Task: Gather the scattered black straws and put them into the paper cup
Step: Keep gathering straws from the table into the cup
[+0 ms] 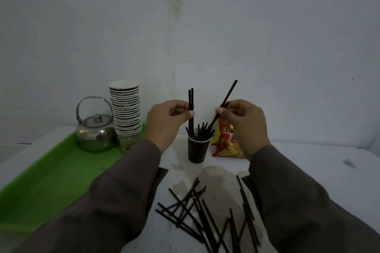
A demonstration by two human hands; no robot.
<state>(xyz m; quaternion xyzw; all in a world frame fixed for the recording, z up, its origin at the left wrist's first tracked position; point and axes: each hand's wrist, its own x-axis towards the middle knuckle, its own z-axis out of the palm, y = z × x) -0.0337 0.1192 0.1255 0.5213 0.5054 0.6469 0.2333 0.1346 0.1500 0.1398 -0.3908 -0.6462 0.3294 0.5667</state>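
Lettering on snack bag [227, 144] partly hidden, unreadable. Left hand [167, 118] pinches two upright straws [191, 100]; right hand [242, 120] pinches one slanted straw [228, 96], both above cup [197, 149]. More straws [205, 211] scattered on stained white tabletop [308, 170]. Blotched wall [267, 26] behind.

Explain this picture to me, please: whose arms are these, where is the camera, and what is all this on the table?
No machine here: a person wears a camera on the head, looking forward and down, so you see their own two sleeved arms. The left hand pinches two black straws upright in its fingers; the right hand pinches one tilted straw. Both sets reach down into the dark paper cup, which already holds several straws. Nearer the camera, many loose straws lie scattered on the white table. On the left, a green tray carries a metal kettle and a tall stack of cups. A red snack bag stands right of the cup, partly behind the right hand.
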